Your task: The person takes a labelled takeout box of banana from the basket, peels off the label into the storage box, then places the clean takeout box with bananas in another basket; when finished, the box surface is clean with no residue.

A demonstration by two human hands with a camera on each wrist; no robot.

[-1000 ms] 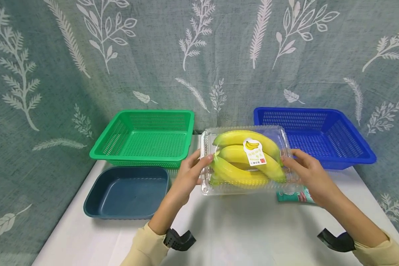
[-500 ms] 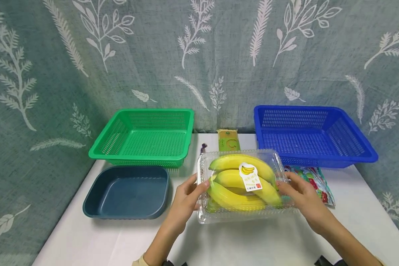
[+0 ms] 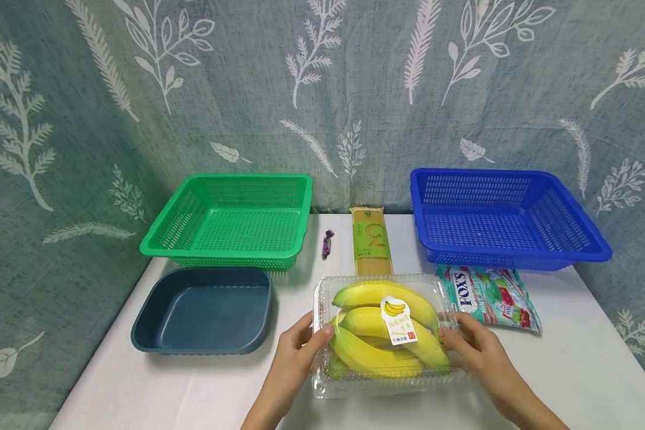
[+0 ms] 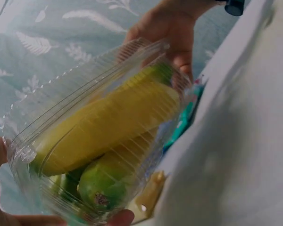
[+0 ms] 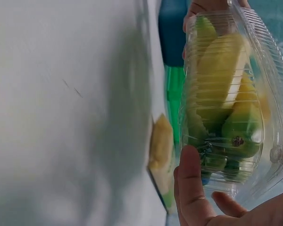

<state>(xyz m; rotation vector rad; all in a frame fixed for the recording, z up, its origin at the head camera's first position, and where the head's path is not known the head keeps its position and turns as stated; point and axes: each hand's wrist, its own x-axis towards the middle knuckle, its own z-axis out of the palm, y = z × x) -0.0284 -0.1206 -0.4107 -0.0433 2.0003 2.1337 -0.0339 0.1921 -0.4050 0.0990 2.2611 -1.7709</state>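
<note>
A clear plastic box of yellow bananas [image 3: 376,334] with a white label [image 3: 399,321] is held above the table between two hands. The left hand [image 3: 295,364] grips its left end, thumb on the lid edge; the right hand [image 3: 486,358] grips the right end the same way. In the left wrist view the box [image 4: 104,127] is seen from its end, the left hand's fingers [image 4: 0,188] at the near corner and the right hand [image 4: 165,33] at the far end. The right wrist view shows the box [image 5: 226,103] raised off the white surface, right hand [image 5: 203,197] around its near end.
A green basket [image 3: 226,262] stands back left, a dark blue tub [image 3: 201,346] in front of it, a blue basket [image 3: 507,258] back right. A small purple candy [image 3: 327,245], a noodle pack [image 3: 371,242] and a teal FOX'S bag [image 3: 491,298] lie between and below them.
Both hands have lowered the banana box and brought it nearer the body, slightly left. The candy, noodle pack and FOX'S bag, largely covered before, now show.
</note>
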